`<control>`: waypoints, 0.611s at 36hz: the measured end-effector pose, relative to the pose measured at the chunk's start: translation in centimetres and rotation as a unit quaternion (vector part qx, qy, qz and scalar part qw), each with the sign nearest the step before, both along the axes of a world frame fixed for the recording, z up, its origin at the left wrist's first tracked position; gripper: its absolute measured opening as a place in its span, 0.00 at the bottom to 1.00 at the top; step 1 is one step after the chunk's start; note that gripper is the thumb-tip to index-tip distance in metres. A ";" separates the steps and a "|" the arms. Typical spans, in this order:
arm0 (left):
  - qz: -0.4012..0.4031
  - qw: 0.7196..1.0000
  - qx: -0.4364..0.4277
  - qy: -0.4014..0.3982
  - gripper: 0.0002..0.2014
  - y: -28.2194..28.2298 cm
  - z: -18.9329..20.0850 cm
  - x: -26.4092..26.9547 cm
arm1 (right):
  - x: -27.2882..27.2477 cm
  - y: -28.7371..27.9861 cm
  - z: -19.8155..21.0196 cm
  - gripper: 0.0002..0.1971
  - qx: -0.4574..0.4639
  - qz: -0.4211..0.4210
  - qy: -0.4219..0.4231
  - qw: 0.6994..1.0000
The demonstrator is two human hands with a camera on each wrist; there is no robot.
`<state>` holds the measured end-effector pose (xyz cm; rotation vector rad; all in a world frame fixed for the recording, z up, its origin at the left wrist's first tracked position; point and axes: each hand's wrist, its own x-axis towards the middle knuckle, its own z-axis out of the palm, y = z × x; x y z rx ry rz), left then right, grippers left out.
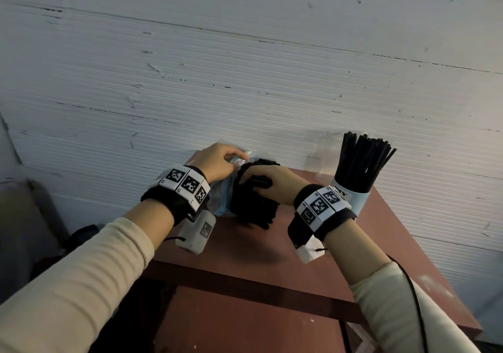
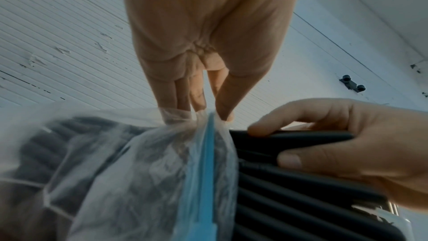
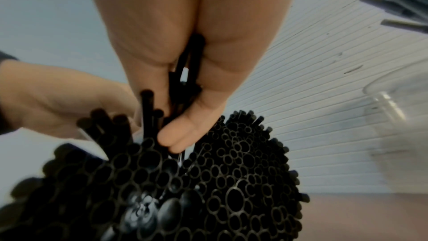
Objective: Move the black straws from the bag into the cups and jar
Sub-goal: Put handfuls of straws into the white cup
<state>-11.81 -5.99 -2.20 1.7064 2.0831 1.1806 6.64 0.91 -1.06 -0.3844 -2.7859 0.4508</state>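
A clear plastic bag (image 1: 221, 194) with a blue strip (image 2: 205, 171) lies on the brown table, full of black straws (image 1: 255, 205) whose open ends (image 3: 231, 180) stick out toward me. My left hand (image 1: 217, 162) pinches the bag's mouth (image 2: 203, 116) between thumb and fingers. My right hand (image 1: 268, 181) grips a small bunch of straws (image 2: 296, 139) at the top of the bundle; in the right wrist view these straws (image 3: 185, 72) run between thumb and fingers. A white cup (image 1: 351, 197) at the right holds many upright black straws (image 1: 359, 159).
The brown table (image 1: 245, 246) stands against a white ribbed wall (image 1: 245, 66). A clear, empty-looking cup (image 1: 324, 151) stands behind the white cup, also seen in the right wrist view as a clear cup (image 3: 398, 116). The table's front and right edges drop off near me.
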 end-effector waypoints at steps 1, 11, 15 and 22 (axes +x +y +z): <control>-0.002 1.000 0.003 -0.003 0.13 0.0 0.0 0.1 | 0.2 0.1 0.1 0.18 -0.009 -0.002 0.009 1.000; 0.002 1.000 0.002 0.001 0.10 0.0 -0.5 0.0 | 2.0 1.4 0.0 0.16 -0.145 -0.053 0.080 0.985; 0.011 1.000 -0.011 0.009 0.12 0.0 -0.5 0.5 | 2.5 1.5 -0.3 0.15 -0.145 -0.058 0.098 0.983; 0.004 1.000 -0.003 0.009 0.09 -0.2 0.1 1.3 | 1.8 1.5 -0.4 0.22 -0.127 -0.068 0.104 0.984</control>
